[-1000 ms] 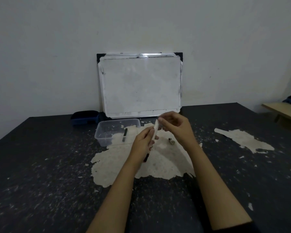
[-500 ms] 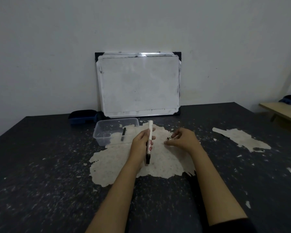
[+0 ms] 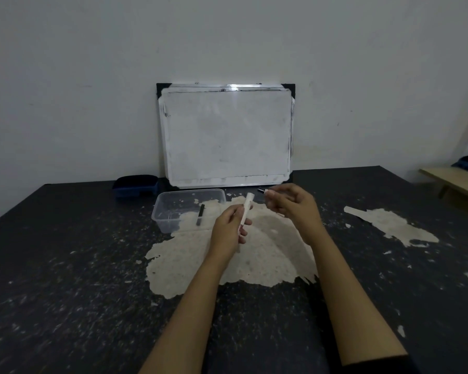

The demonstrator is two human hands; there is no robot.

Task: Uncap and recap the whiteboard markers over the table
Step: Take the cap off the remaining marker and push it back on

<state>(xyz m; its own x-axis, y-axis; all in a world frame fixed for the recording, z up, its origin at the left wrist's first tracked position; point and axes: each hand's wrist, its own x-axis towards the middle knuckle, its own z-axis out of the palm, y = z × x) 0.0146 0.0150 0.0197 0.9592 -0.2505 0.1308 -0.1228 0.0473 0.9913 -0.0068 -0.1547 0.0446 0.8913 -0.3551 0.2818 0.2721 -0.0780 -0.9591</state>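
left hand [image 3: 229, 230]: grip closed on white marker [image 3: 247, 209], held tilted above bench [image 3: 65, 265] centre | right hand [image 3: 292, 207]: fingertips pinching cap [image 3: 262, 190], just right of marker tip | second marker [image 3: 200, 214]: in tub [image 3: 168, 211], far left

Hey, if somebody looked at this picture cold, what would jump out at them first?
Probably the two bare hands mid-table: the left hand grips a white marker, the right hand pinches a small dark cap just beside its tip. Behind them a smudged whiteboard leans on the wall, and the black table shows a big peeled pale patch.
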